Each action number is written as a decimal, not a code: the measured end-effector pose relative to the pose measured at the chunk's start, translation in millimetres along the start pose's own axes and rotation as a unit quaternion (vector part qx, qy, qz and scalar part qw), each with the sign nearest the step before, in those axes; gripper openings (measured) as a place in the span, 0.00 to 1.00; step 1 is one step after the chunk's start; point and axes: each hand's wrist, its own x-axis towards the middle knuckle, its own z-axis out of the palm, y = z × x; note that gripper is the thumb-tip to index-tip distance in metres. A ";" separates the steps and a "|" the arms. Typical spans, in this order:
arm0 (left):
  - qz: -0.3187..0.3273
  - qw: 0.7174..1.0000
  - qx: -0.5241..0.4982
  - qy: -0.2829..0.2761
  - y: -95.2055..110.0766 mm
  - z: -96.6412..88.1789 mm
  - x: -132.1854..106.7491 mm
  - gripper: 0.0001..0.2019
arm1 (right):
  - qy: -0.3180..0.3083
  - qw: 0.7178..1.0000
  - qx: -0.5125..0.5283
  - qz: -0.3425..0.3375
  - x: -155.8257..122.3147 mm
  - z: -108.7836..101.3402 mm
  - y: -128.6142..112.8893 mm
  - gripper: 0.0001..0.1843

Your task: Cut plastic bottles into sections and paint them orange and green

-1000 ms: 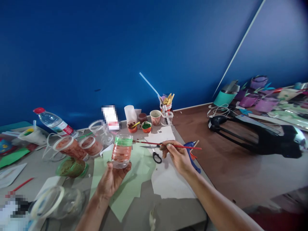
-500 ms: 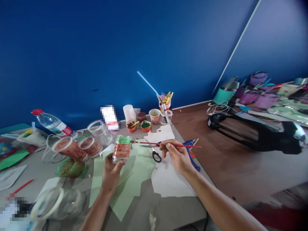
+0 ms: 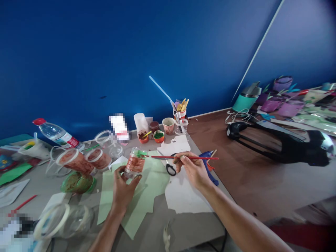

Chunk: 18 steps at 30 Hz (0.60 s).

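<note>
My left hand (image 3: 125, 187) grips a small clear plastic cup (image 3: 135, 163) by its unpainted end, holding it tilted above light green paper (image 3: 143, 196). Brown paint covers the cup's middle and a green band runs round its top. In my right hand (image 3: 191, 168) is a thin red paintbrush (image 3: 168, 157), pinched near its middle, its bristles touching the green band. Scissors (image 3: 170, 169) with black handles lie just under that hand, over white paper (image 3: 183, 196). Behind stand a tub of green paint (image 3: 159, 135) and a tub of brown paint (image 3: 143, 137) with a yellow stick.
To the left are brown-painted cups (image 3: 98, 159), a green-and-brown painted piece (image 3: 78, 183), clear jars (image 3: 64, 220) and a water bottle (image 3: 57, 134). A blue glue gun (image 3: 210, 168) lies by the table's right edge. Beyond are a black strapped device (image 3: 278, 143) and purple pots (image 3: 291, 108).
My left hand has turned and tilted the cup slightly to the right, its fingers now more spread around the base. The brush tip has stayed on the green band.
</note>
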 end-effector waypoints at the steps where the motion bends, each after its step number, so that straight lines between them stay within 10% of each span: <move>1: 0.011 1.000 0.010 0.007 -0.6 0.3 -0.3 0.29 | 0.002 1.000 0.001 0.003 0.2 0.3 -0.5 0.08; 18: 0.180 0.971 0.158 0.023 -30.4 0.0 5.0 0.32 | 0.024 1.000 0.004 0.017 1.2 3.4 -4.4 0.11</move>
